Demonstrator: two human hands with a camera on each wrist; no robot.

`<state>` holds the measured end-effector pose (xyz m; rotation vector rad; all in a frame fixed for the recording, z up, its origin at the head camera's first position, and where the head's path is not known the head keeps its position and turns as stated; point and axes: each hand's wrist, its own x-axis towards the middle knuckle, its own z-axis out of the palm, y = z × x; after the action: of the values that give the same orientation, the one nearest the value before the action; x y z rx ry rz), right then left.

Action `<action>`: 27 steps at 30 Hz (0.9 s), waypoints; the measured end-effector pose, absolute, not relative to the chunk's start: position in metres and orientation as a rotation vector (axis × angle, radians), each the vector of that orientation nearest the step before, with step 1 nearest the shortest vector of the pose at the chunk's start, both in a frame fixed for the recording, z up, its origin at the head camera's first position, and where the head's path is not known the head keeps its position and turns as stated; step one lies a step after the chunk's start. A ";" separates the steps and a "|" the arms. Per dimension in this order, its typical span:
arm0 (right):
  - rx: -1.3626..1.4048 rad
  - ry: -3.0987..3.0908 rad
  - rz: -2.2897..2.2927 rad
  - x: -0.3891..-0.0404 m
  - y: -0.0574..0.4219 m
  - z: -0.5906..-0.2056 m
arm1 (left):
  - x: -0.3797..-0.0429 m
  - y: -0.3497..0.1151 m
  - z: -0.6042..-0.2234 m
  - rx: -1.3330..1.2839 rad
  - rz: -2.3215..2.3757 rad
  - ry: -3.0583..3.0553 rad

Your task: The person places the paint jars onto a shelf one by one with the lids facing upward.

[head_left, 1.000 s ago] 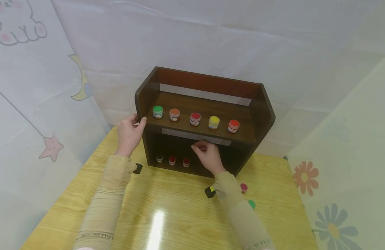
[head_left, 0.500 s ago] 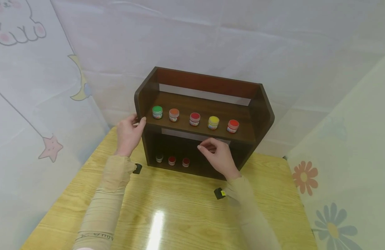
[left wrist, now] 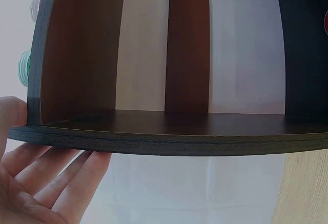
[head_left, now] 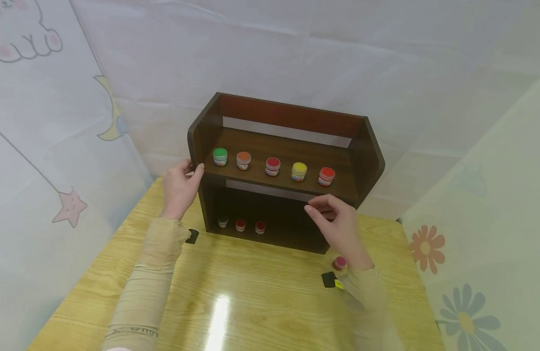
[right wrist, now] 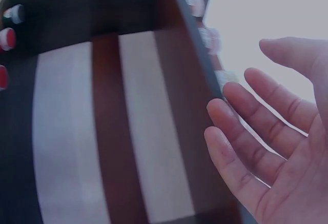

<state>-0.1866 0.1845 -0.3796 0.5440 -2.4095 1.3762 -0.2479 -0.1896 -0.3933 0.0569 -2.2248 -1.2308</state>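
My left hand [head_left: 179, 191] holds the left side of a dark brown two-tier wooden shelf [head_left: 270, 191]. Its thumb lies at the front edge while the fingers rest along the outside of the side panel [left wrist: 179, 143]. On the upper tier stands a row of small paint jars: green [head_left: 220, 157], orange [head_left: 243, 160], dark red [head_left: 272, 166], yellow [head_left: 298, 171] and bright red [head_left: 326, 176]. My right hand [head_left: 337, 225] is at the right front of the lower tier, fingers apart and nothing in them.
On the lower tier, at left, stand a dark jar [head_left: 223, 222] and two red jars [head_left: 241, 225]. A magenta-lidded jar [head_left: 339, 263] sits on the wooden table [head_left: 252, 282] beside the right wrist. White printed cloth [head_left: 270, 53] hangs behind the shelf.
My right hand has moved right, from the middle of the lower tier toward its right end. The magenta-lidded jar shows again beside the right wrist. The left hand stays on the shelf.
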 end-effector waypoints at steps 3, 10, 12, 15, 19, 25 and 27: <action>0.513 -2.376 1.400 -0.179 0.193 -0.372 | -0.248 -0.190 -0.393 0.056 -1.237 -2.224; 0.402 -2.350 1.340 -0.161 0.211 -0.356 | -0.249 -0.190 -0.394 0.047 -1.243 -2.228; 0.391 -2.326 1.332 -0.156 0.216 -0.352 | -0.249 -0.190 -0.394 0.046 -1.240 -2.232; 0.387 -2.275 1.329 -0.151 0.223 -0.349 | -0.248 -0.191 -0.393 0.046 -1.233 -2.239; 0.358 -2.224 1.320 -0.145 0.232 -0.347 | -0.248 -0.191 -0.394 0.044 -1.233 -2.245; 0.250 -2.247 1.276 -0.136 0.246 -0.346 | -0.248 -0.191 -0.394 0.042 -1.238 -2.242; 0.206 -2.272 1.252 -0.134 0.251 -0.347 | -0.249 -0.191 -0.394 0.042 -1.235 -2.242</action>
<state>-0.1336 0.2507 -0.3475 0.2057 -2.2724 1.2516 -0.2485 -0.1914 -0.3944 0.0417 -2.2416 -1.2354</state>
